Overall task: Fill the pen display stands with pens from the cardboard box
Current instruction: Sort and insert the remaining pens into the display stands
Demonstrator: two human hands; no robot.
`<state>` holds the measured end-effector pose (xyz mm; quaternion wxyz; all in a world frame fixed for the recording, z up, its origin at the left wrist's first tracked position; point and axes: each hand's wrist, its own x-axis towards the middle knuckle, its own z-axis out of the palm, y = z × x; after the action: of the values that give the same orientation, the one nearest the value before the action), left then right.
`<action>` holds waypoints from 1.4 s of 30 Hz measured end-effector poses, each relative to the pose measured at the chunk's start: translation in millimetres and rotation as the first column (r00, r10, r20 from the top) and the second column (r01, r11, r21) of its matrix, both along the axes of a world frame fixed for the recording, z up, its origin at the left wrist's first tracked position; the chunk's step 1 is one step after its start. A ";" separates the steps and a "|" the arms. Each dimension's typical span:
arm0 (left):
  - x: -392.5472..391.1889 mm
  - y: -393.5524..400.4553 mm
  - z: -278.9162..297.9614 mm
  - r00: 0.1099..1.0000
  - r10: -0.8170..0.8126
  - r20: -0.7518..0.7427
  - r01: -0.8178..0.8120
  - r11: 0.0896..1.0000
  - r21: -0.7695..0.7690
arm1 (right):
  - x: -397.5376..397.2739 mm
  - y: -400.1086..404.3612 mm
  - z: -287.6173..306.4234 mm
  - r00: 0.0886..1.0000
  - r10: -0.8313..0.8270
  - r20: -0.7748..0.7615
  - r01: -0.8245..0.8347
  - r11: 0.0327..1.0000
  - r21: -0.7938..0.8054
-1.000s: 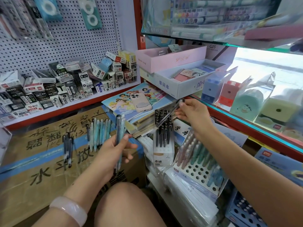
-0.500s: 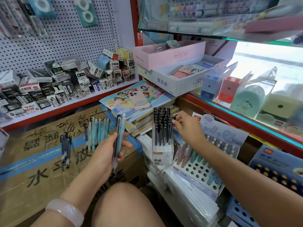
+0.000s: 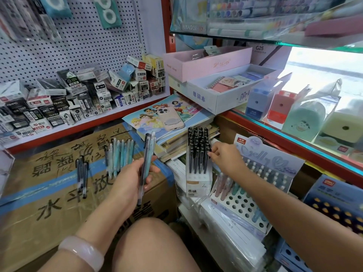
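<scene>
While the left hand (image 3: 133, 179) gripped a small bundle of slim pens, one dark and one pale teal (image 3: 146, 163), its fingers and thumb were curled round the barrels and the pens pointed up and away from the person. That hand was positioned above the near right corner of the large brown cardboard box sealed with blue tape and marked with black characters (image 3: 49, 193). On the box lid lay two loose groups of pens: a row of pale blue and teal pens (image 3: 119, 156) near the far edge, and a few dark pens (image 3: 82, 176) to their left, apart from the row.

The right hand (image 3: 224, 158) reached to the right side of the tall white display stand packed with black pens (image 3: 198, 154). Its fingertips (image 3: 211, 154) were bent and touched a black pen at the right edge of that stand; whether they pinched it could not be told. The stand stood upright on stacked wrapped packets, just right of the box.

Immediately right of that stand stood a lilac tiered display stand with round holes (image 3: 241, 205). Its front holes were open, while pastel pens (image 3: 225, 185) occupied the left rows and further pens filled the rear rows.

A pink phone (image 3: 170, 119) lay on a cartoon-printed booklet (image 3: 145, 116) behind the stands. A pale pink bangle (image 3: 82, 252) circled the left wrist.
</scene>
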<state>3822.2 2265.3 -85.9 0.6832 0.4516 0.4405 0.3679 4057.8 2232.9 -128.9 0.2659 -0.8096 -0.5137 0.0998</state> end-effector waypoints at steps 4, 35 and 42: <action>1.1 -0.9 2.3 0.999 -0.020 -0.033 0.022 0.998 0.057 | -5.2 -3.8 19.4 0.998 -0.063 0.004 0.062 0.995 0.074; -3.4 -8.6 3.8 0.983 -0.011 -0.183 0.043 0.984 0.174 | -18.7 -2.7 53.7 0.957 0.036 -0.287 0.076 0.925 0.372; -6.1 -2.8 -2.3 0.979 -0.022 -0.202 0.059 0.983 0.177 | -32.3 5.1 13.9 0.989 0.085 -0.119 -0.053 0.968 0.245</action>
<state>3816.1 2262.5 -88.2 0.5988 0.5555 0.4621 0.3455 4025.5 2238.0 -115.1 0.3914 -0.7447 -0.5317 0.0979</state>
